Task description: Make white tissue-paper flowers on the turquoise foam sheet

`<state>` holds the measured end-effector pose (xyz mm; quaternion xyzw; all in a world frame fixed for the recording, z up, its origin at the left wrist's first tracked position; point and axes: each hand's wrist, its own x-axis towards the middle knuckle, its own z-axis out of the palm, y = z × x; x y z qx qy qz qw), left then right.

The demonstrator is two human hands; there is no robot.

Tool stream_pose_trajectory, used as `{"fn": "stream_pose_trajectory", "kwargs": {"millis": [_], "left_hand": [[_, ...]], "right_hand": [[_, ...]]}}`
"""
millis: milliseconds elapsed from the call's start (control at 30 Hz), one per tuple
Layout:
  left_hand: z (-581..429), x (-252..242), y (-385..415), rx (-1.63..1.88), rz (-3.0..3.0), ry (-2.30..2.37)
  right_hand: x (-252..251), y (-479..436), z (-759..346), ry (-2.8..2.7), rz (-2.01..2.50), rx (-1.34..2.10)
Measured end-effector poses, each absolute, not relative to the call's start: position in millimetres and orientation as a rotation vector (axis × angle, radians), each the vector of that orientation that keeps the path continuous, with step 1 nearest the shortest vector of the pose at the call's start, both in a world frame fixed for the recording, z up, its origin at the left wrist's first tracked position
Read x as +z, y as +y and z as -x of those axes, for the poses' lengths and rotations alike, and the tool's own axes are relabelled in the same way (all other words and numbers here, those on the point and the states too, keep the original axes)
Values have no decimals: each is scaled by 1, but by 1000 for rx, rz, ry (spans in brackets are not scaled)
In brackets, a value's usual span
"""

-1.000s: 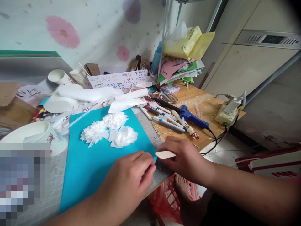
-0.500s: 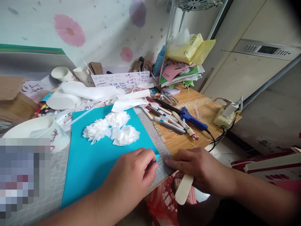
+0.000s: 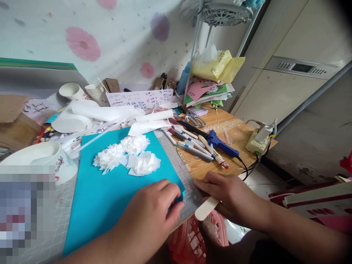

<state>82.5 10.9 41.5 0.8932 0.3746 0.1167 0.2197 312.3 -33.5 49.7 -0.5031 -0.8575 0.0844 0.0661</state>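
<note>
My left hand (image 3: 154, 205) rests over the near right part of a blue sheet of paper (image 3: 101, 205), its fingers curled and thumb closed on the sheet's corner, which bends up a little. Held in my right hand (image 3: 231, 194), a flat wooden craft stick (image 3: 206, 209) sticks out below the fingers with its rounded end over the table's edge. The right index finger reaches to the grey cutting mat (image 3: 189, 198) beneath the sheet. On the paper lie two ruffled white tissue flowers (image 3: 110, 157) and a looser crumpled white tissue piece (image 3: 145, 163).
Several pens (image 3: 192, 148) and a blue glue gun (image 3: 224, 143) lie right of the paper, with scissors (image 3: 195, 120) behind. A power strip (image 3: 255, 141) sits at the table's right edge. At left stands a white paper bowl (image 3: 66, 168). Below is a red basket (image 3: 189, 238).
The craft stick has swung up and left, closer to the table's edge, as my right hand turned. My left hand still holds the paper's corner. The view has tilted slightly.
</note>
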Motion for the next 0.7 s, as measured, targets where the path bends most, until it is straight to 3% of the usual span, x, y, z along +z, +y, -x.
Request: {"fn": "stream_pose_trajectory", "kwargs": {"millis": [200, 367, 533, 700], "left_hand": [[-85, 43, 5, 71, -2584, 987], [-89, 53, 3, -36, -2718, 885], [-85, 51, 3, 42, -2650, 896], [-83, 51, -6, 391, -2490, 655]], "right_hand": [[29, -23, -313, -2231, 1527, 445], [31, -23, -308, -2354, 1603, 242], [49, -46, -299, -2475, 1493, 390], [71, -71, -282, -2554, 1156, 640]]}}
